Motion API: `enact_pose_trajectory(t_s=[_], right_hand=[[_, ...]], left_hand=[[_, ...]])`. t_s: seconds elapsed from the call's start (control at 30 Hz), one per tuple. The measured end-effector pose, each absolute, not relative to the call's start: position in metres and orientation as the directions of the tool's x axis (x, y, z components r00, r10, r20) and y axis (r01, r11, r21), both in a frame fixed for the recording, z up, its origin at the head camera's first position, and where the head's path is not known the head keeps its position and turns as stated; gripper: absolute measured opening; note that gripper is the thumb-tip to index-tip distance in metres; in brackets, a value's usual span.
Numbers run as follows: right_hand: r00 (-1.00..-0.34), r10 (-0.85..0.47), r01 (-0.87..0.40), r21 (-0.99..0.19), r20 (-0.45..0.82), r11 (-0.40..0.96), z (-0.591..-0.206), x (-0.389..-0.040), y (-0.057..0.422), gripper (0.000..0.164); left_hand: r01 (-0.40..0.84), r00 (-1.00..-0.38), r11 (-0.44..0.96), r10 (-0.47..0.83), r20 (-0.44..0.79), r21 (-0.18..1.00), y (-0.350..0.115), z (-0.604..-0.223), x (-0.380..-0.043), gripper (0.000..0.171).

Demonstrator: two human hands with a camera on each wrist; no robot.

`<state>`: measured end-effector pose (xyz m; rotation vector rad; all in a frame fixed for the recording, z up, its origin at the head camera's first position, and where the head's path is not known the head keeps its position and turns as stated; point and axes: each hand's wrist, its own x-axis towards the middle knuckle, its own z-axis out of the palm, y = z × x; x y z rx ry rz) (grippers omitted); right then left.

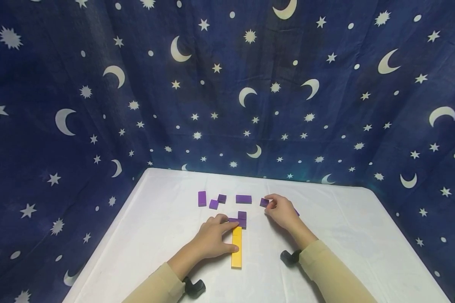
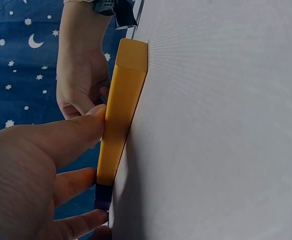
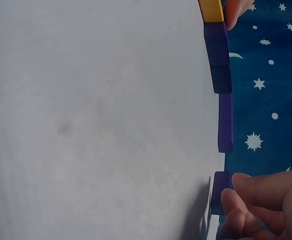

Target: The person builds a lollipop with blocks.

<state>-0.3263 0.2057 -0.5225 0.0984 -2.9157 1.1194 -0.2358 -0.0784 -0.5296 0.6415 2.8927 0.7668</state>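
Observation:
My left hand rests against a line of flat blocks. Its thumb touches the side of the yellow blocks, which lie end to end, and its index finger reaches over the purple block at their far end. A small purple square adjoins that block. With thumb and fingertips my right hand pinches another small purple block, farther back and to the right. In the right wrist view this pinched block appears close to the white surface.
Behind the hands lie a purple rectangle, two small purple squares, one of them nearer, and an upright-lying purple rectangle. Another purple piece peeks out beside my right hand. A starry blue curtain surrounds the white table.

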Motion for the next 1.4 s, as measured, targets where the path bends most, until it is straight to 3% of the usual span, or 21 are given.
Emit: enact_pose_trajectory(t_s=[1.4], right_hand=[[-0.999, -0.032, -0.013, -0.637, -0.018, 0.771, -0.523, -0.341, 0.205, 0.031]], left_hand=[[0.376, -0.909, 0.786, 0.416, 0.029, 0.491, -0.079, -0.529, -0.236, 0.075]])
